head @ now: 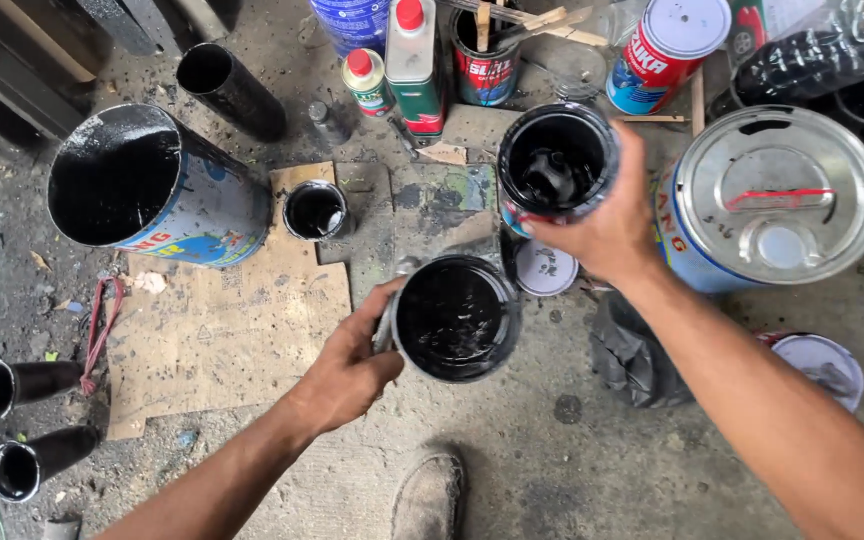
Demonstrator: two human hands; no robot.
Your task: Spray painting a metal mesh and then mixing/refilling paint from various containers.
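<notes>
My left hand (350, 366) grips the left side of a small round can (457, 318) full of glossy black paint, which stands on the concrete floor. My right hand (607, 225) holds a second black-stained can (557, 160) by its right wall, lifted just above and behind the first one. The raised can looks nearly empty, with a dark lump inside. A round white lid (545, 268) lies on the floor between the two cans.
A large blue drum (157, 185) with a black inside stands at left on cardboard (232, 320). A big tin with a silver lid (777, 195) sits at right. Small bottles, cans with sticks and black pipes (227, 85) crowd the back. My shoe (430, 495) shows below.
</notes>
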